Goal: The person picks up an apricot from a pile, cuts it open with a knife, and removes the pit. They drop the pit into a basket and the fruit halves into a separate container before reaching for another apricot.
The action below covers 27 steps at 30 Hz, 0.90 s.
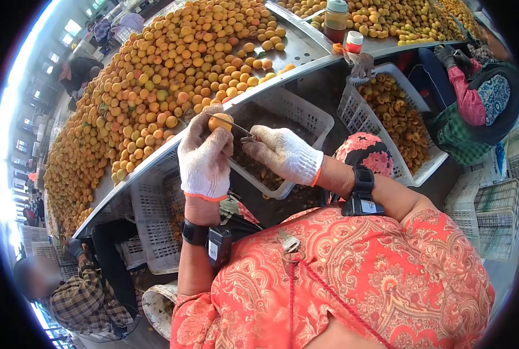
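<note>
My left hand (204,154), in a white knit glove, holds an orange apricot (220,121) between its fingertips. My right hand (283,152), gloved the same way, grips a small knife (236,128) whose thin blade lies across the apricot. Both hands are raised over a white plastic crate (306,113) that sits under the edge of a long metal table (297,52). The table is heaped with several apricots (166,75). Black bands with small devices are strapped on both my wrists.
More white crates stand below the table; one at the right (425,166) holds cut apricot halves. A person in pink sleeves and dark gloves (474,87) works at the far right. Another person in a plaid shirt (82,299) sits at lower left. Two jars (336,20) stand on the table.
</note>
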Motion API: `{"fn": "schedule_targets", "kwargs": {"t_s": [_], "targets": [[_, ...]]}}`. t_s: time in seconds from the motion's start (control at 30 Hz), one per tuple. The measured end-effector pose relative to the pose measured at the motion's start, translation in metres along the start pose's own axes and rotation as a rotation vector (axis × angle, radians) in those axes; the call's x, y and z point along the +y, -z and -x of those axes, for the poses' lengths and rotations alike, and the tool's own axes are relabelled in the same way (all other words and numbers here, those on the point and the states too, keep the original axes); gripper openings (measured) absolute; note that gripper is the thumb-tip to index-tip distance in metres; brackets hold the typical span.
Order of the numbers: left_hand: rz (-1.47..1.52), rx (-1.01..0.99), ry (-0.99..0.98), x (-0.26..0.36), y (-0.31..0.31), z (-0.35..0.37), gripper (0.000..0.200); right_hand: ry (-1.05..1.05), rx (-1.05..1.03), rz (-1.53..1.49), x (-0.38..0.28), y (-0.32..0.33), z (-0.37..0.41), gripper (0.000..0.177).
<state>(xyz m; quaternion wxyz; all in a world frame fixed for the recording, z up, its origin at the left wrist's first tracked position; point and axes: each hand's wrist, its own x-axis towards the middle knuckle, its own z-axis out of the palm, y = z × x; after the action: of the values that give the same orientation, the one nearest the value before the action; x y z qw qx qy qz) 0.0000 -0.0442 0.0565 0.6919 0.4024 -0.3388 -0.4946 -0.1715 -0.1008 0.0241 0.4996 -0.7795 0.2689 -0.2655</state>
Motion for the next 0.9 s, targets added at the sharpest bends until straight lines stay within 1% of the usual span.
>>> {"fn": "schedule_targets", "kwargs": {"t_s": [0.03,0.07,0.13,0.2,0.27,0.33,0.37,0.43,0.47,0.53,0.57,0.6,0.67,0.7,0.73,0.77,0.8,0.83,0.87,0.9], "targets": [[0.001,-0.003,0.001,-0.001,-0.003,0.0,0.039,0.043,0.025,0.029,0.001,-0.001,0.0,0.03],[0.046,0.011,-0.01,-0.003,-0.005,0.002,0.041,0.041,0.026,0.028,0.001,-0.002,0.0,0.03],[0.089,0.022,-0.022,-0.004,-0.007,0.002,0.042,-0.021,0.006,0.013,0.001,-0.004,0.0,0.031],[0.088,0.042,-0.072,-0.01,-0.005,0.0,0.046,-0.029,0.011,0.007,0.004,-0.007,-0.002,0.031],[0.119,0.03,-0.072,-0.02,0.001,-0.004,0.045,-0.043,0.019,-0.003,0.003,-0.01,-0.001,0.032],[0.151,0.014,-0.077,-0.027,0.003,-0.007,0.045,-0.066,0.065,0.131,-0.004,-0.012,-0.003,0.031],[0.229,0.01,-0.052,-0.031,-0.001,-0.006,0.045,-0.067,0.067,0.131,-0.003,-0.016,-0.004,0.031],[0.341,-0.016,0.026,-0.042,0.002,-0.004,0.046,0.089,0.243,0.211,0.003,-0.023,-0.007,0.03],[0.342,-0.015,0.028,-0.044,0.0,-0.005,0.046,0.088,0.243,0.21,0.003,-0.024,-0.007,0.03],[0.406,0.157,0.075,-0.046,-0.007,-0.007,0.042,0.055,0.222,0.217,0.002,-0.022,-0.007,0.029],[0.378,0.148,0.092,-0.04,-0.013,-0.005,0.037,0.054,0.222,0.218,0.001,-0.022,-0.006,0.029],[0.379,0.147,0.093,-0.039,-0.014,-0.004,0.037,0.044,0.229,0.211,0.001,-0.021,-0.005,0.028],[0.137,0.035,0.032,-0.039,-0.015,-0.001,0.034,0.033,0.237,0.205,-0.004,-0.019,-0.004,0.027],[0.137,0.034,0.033,-0.04,-0.013,-0.002,0.034,-0.017,0.207,0.203,-0.009,-0.017,-0.004,0.029],[0.168,0.074,0.084,-0.041,-0.011,-0.004,0.035,-0.069,0.176,0.201,-0.011,-0.017,-0.003,0.031],[0.199,0.113,0.136,-0.043,-0.009,-0.006,0.037,-0.07,0.177,0.203,-0.008,-0.02,-0.003,0.031],[0.202,0.103,0.132,-0.045,-0.009,-0.004,0.037,-0.03,0.184,0.198,0.002,-0.026,-0.004,0.028],[0.258,0.181,0.213,-0.047,-0.01,-0.002,0.038,0.022,0.206,0.205,0.013,-0.027,-0.007,0.026],[0.315,0.24,0.284,-0.048,-0.013,-0.004,0.039,0.284,0.228,0.431,0.029,-0.029,-0.006,0.029],[0.283,0.181,0.261,-0.051,-0.009,-0.006,0.041,0.292,0.258,0.332,0.046,-0.037,-0.01,0.032]]}}
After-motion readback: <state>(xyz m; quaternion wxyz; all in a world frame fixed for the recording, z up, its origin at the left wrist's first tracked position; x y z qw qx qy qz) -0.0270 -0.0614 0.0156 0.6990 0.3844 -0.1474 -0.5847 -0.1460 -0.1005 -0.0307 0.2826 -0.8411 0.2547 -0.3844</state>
